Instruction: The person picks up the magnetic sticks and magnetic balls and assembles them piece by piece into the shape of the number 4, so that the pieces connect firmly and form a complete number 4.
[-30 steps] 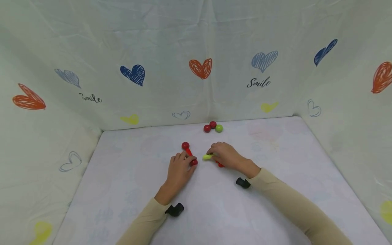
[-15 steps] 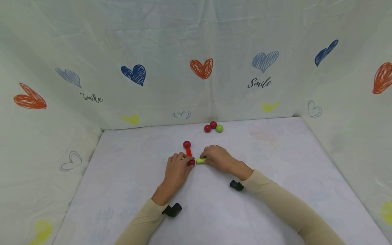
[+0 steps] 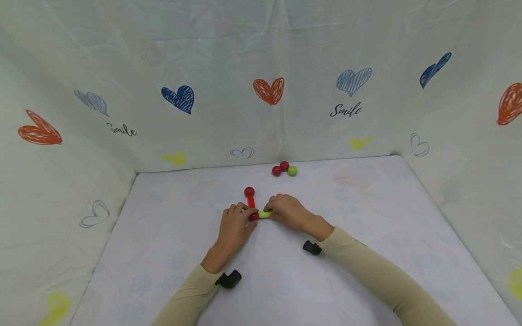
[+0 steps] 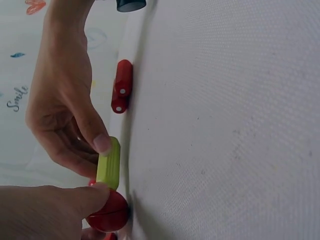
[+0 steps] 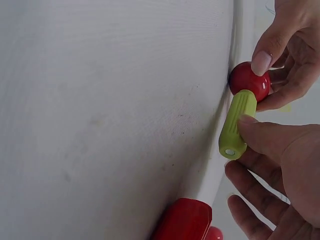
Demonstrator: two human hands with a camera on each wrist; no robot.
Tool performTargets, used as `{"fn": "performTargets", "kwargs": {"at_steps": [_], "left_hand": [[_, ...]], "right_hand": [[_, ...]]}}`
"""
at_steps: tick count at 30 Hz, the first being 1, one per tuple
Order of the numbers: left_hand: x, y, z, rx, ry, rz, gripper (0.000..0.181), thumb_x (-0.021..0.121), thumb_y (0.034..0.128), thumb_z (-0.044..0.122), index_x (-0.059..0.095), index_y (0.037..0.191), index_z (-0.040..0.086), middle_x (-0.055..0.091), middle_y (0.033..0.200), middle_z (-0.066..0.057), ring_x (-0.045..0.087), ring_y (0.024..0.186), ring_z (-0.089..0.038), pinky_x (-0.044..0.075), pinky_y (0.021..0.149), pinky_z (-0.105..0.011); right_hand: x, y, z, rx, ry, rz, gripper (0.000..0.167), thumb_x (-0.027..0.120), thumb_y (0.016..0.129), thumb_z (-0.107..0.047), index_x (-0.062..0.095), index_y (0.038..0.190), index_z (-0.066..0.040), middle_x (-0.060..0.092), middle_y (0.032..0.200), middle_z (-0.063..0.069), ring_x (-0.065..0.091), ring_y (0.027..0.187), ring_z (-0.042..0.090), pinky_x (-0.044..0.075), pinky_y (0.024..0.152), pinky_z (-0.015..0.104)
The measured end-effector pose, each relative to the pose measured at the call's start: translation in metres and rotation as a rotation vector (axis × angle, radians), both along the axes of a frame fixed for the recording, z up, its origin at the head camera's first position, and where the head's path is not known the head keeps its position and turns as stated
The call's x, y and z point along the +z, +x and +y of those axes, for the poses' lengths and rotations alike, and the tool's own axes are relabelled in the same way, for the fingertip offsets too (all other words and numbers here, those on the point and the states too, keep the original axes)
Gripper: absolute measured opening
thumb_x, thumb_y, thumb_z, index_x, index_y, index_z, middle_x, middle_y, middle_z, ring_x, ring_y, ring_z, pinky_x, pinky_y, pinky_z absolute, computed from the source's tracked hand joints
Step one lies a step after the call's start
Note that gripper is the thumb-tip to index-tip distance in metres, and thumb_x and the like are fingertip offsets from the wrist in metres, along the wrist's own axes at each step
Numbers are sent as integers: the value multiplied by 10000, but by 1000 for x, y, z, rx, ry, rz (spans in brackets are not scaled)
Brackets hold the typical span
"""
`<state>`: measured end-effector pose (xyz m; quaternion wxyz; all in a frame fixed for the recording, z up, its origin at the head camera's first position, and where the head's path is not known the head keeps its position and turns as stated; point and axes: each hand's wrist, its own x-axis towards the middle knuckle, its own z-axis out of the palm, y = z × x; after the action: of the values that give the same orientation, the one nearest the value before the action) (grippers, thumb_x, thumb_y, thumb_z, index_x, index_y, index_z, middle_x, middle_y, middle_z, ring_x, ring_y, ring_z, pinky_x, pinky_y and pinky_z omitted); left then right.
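Note:
My left hand (image 3: pixel 234 228) pinches a red ball (image 3: pixel 254 217) at the near end of a red stick (image 3: pixel 251 201), whose far end bears another red ball (image 3: pixel 249 191). Between the thumb and fingers of my right hand (image 3: pixel 291 212) is a short yellow-green stick (image 3: pixel 266 214), its left end against the held ball. The right wrist view shows this green stick (image 5: pixel 234 125) touching the red ball (image 5: pixel 249 81), with a small metallic disc on its free end. In the left wrist view the ball (image 4: pixel 109 212) sits directly below the green stick (image 4: pixel 109 164).
Two red balls (image 3: pixel 276 171) and a green ball (image 3: pixel 292 170) stand together near the table's back edge. Red sticks (image 4: pixel 123 78) lie beyond my right hand in the left wrist view; one red stick (image 5: pixel 184 220) shows low in the right wrist view.
My right hand has moved left with the green stick, bringing it against the ball. My left hand has shifted slightly left, and the red stick stands more nearly straight away from me.

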<state>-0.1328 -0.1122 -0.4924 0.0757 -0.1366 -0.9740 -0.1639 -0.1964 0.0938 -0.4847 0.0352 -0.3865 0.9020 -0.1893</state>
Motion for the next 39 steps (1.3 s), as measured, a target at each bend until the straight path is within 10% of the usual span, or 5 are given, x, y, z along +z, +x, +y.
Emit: {"fn": "performTargets", "kwargs": {"at_steps": [10, 27, 39], "left_hand": [[0, -2, 3, 16, 8, -27, 312, 846, 921, 215, 791, 1222, 158, 667, 1104, -70, 568, 1042, -274, 470, 989, -493], [2, -2, 4, 53, 22, -74, 298, 833, 933, 213, 798, 1226, 171, 678, 1124, -61, 570, 1074, -269, 460, 1016, -492], [4, -1, 3, 67, 36, -77, 275, 827, 936, 204, 805, 1208, 170, 679, 1105, -59, 568, 1046, -265, 466, 1003, -493]], "right_hand": [[5, -9, 10, -49, 12, 5, 250, 786, 958, -105, 781, 1207, -91, 748, 1158, 49, 697, 1090, 229, 567, 992, 404], [21, -65, 49, -391, 18, 106, 480, 795, 948, -107, 636, 1387, 2, 618, 1394, 213, 612, 1253, 383, 525, 1067, 497], [12, -84, 48, -446, 85, 102, 444, 771, 965, -103, 637, 1368, 25, 660, 1320, 213, 635, 1191, 372, 541, 1035, 490]]}}
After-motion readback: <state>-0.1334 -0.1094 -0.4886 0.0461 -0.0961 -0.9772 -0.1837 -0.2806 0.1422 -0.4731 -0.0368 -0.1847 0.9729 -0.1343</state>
